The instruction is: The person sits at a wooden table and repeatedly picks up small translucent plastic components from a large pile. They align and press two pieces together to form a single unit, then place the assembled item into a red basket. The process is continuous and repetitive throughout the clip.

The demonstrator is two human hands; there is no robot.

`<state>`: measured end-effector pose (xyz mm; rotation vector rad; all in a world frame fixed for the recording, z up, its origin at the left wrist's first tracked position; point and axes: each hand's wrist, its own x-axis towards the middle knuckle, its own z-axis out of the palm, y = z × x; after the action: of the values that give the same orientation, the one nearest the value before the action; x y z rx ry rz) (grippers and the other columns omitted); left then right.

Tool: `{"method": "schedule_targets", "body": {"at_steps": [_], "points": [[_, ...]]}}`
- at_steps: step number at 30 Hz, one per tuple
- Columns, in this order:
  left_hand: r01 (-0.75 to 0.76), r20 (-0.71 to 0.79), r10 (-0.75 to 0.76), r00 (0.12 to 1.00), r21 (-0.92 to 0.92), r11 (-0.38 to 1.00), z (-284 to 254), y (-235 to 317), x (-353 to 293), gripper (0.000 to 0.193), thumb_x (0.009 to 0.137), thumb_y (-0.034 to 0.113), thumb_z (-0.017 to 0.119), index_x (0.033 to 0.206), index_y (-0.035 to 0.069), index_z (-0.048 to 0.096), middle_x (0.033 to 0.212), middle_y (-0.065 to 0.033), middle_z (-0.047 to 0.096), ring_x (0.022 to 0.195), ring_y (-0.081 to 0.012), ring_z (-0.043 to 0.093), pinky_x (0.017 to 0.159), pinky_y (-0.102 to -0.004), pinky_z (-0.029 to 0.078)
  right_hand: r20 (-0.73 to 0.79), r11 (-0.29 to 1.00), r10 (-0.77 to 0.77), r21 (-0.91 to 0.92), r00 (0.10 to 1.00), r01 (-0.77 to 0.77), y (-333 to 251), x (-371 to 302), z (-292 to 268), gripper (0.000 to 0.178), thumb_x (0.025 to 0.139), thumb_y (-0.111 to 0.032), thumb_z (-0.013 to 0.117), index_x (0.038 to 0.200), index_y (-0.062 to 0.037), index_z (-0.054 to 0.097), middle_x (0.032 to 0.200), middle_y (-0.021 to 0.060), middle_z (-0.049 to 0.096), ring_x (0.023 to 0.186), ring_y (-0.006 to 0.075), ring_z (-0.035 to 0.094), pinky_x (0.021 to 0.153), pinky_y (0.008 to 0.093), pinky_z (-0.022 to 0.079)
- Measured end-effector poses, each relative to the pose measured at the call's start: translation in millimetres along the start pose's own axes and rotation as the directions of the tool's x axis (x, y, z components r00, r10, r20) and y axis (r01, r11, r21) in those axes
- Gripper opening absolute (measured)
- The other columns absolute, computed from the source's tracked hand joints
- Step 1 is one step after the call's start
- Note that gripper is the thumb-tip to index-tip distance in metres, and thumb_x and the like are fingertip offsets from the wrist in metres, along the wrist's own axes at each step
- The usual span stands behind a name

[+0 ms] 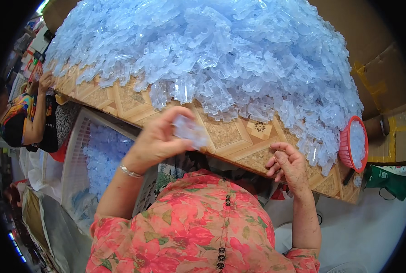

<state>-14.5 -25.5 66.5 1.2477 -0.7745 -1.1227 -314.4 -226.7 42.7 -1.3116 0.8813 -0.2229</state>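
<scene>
My left hand (159,139) is raised over the table's near edge, thumb and fingers closed on a small clear plastic piece (189,131), which is smeared by motion. My right hand (288,166) hovers by the same edge, further right, its fingers loosely bent and apart. I see nothing held in it. Beyond both hands a big heap of clear, bluish plastic pieces (239,59) covers most of the wood-patterned table (225,141). Loose pieces spill from the heap toward the near edge.
Below the table, left of me, a white plastic basket (71,168) holds more clear pieces. A red basket (345,144) with pieces inside stands at the table's right end, near cardboard boxes (376,45) and a green bag (388,182). Another person (27,118) sits at the far left.
</scene>
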Motion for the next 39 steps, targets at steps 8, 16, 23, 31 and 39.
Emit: {"method": "schedule_targets", "body": {"at_steps": [8,16,23,31,39], "points": [[-0.04,0.33,0.009,0.944,0.09,0.995,90.2,-48.0,62.3,0.05,0.084,-0.003,0.077,0.125,0.004,0.05,0.123,-0.0041,0.048,0.115,-0.0137,0.057,0.091,-0.0278,0.059,0.025,0.998,-0.04,0.057,0.999,0.038,6.6,-1.8,-5.0,0.035,0.102,-0.02,0.063,0.13,0.0009,0.057,0.088,0.0075,0.071,0.068,0.0104,0.069,0.051,0.0185,0.05],[-0.034,0.351,-0.005,0.936,0.106,0.994,112.1,-60.2,75.8,0.05,0.084,-0.003,0.076,0.126,0.005,0.051,0.124,-0.0046,0.05,0.112,-0.0145,0.059,0.088,-0.0278,0.061,-0.015,0.988,-0.117,0.098,0.993,0.118,14.2,-4.8,-2.9,0.034,0.101,-0.009,0.061,0.133,0.0015,0.054,0.093,0.0085,0.071,0.071,0.0096,0.069,0.053,0.0185,0.052],[-0.326,0.287,0.201,0.937,0.504,0.8,113.1,-58.0,73.7,0.048,0.084,0.004,0.078,0.126,0.003,0.054,0.11,-0.0079,0.062,0.102,-0.015,0.065,0.078,-0.0286,0.06,-0.281,0.9,-0.392,-0.316,0.876,0.301,15.5,-16.1,-4.2,0.028,0.094,-0.007,0.07,0.121,-0.0011,0.064,0.093,0.0062,0.07,0.066,0.0087,0.064,0.053,0.0227,0.05],[0.01,0.241,-0.061,0.969,0.205,0.979,122.9,-50.5,78.5,0.042,0.09,0.004,0.073,0.12,0.007,0.045,0.109,-0.0109,0.065,0.093,-0.0122,0.068,0.068,-0.0266,0.059,-0.203,0.246,-0.786,-0.969,0.584,-0.006,11.3,-17.7,-29.5,0.037,0.075,-0.014,0.083,0.108,-0.0072,0.069,0.115,0.0091,0.062,0.107,0.0314,0.056,0.092,0.0442,0.045],[0.238,0.311,-0.157,0.937,-0.241,0.941,120.1,-56.1,76.5,0.03,0.103,0.017,0.06,0.126,0.01,0.043,0.123,-0.014,0.063,0.101,-0.0209,0.071,0.072,-0.028,0.06,-0.116,0.147,-0.833,-0.989,0.541,0.013,20.2,-13.1,-38.6,0.021,0.078,-0.012,0.081,0.095,-0.0069,0.069,0.122,0.007,0.063,0.115,0.0316,0.055,0.099,0.0462,0.04]]}}
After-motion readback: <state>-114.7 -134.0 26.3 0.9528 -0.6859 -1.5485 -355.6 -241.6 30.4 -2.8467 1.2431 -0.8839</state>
